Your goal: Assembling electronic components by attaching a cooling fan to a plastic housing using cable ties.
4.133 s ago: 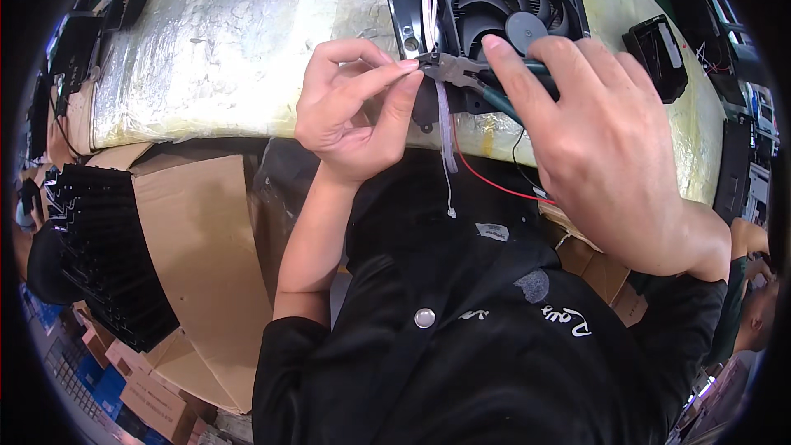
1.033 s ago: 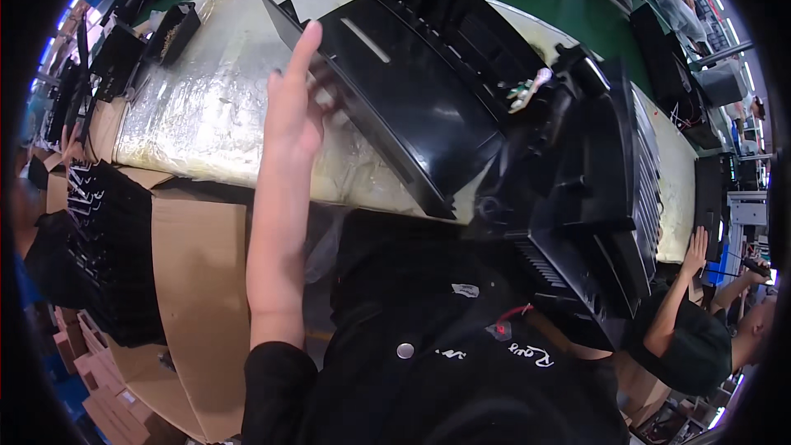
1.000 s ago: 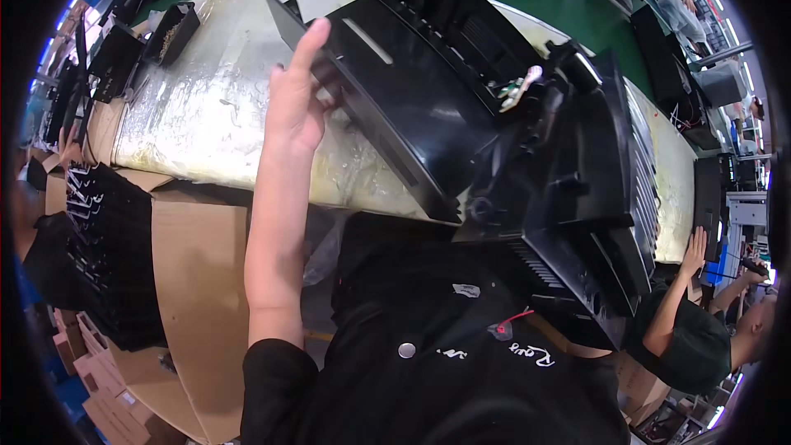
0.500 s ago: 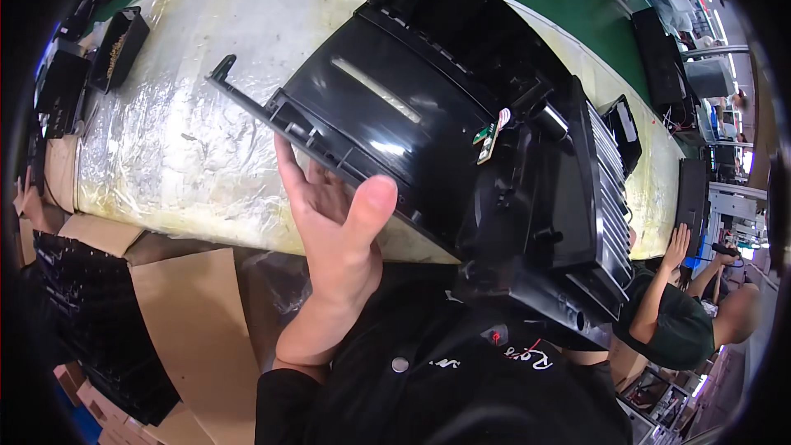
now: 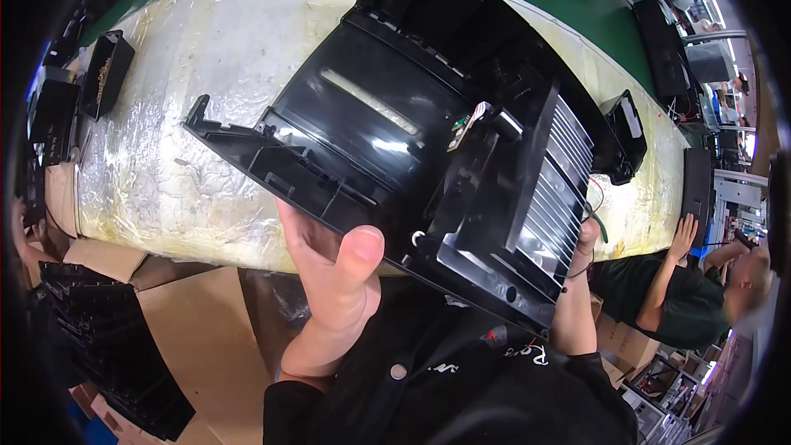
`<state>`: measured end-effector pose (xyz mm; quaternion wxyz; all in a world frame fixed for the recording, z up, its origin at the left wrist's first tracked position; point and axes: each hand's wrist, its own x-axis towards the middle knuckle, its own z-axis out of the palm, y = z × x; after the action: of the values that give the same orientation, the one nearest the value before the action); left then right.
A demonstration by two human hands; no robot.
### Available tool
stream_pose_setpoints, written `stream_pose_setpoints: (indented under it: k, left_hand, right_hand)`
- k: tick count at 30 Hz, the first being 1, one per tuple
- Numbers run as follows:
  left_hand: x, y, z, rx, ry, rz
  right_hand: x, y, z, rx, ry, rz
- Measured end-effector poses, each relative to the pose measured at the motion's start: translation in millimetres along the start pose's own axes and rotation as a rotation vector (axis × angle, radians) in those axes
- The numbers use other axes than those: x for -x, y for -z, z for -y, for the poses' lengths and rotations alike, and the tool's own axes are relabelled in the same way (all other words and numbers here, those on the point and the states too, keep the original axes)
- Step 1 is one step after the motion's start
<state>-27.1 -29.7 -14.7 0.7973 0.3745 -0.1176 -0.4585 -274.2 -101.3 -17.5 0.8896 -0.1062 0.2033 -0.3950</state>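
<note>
A large black plastic housing (image 5: 346, 119) is held tilted above the wrapped work surface. It has a pale slot in its broad panel and a ribbed grille (image 5: 550, 198) on the right. A small green circuit board (image 5: 467, 127) sits inside it. My left hand (image 5: 334, 268) supports the near left edge from beneath, thumb up and apart, most fingers hidden behind the plastic. At the grille end, my right hand (image 5: 583, 249) grips the housing from the outer side, its fingers partly covered. Beside that hand runs a thin red and green wire (image 5: 600, 206).
Plastic film covers the pale work surface (image 5: 165, 165). A black bin of small brass-coloured parts (image 5: 107, 74) stands far left. Below left are an open carton (image 5: 206, 338) and stacked black parts (image 5: 115, 346). At right, another person (image 5: 659, 297) touches a black panel (image 5: 698, 198); another black piece (image 5: 624, 136) lies nearer.
The housing has tilted, its grille end shifting left and its near left edge dropping, exposing more of that edge's inner side. My right hand, almost wholly hidden before, now shows beside the grille.
</note>
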Motion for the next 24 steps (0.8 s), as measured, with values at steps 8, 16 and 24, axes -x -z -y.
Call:
stream_pose_setpoints:
  k: [8,16,24]
  left_hand:
    - [-2.6,5.6,-0.6,0.014,0.054,0.002]
    - [-2.2,0.7,-4.1,0.01,0.073,-0.07]
    - [-13.7,-3.1,0.5,-0.109,0.079,0.038]
  right_hand:
    - [-13.7,-7.8,-3.6,0.134,0.013,-0.093]
    - [1.6,10.8,5.6,0.235,0.004,-0.333]
    - [5.1,18.1,14.8,0.33,-0.189,-0.331]
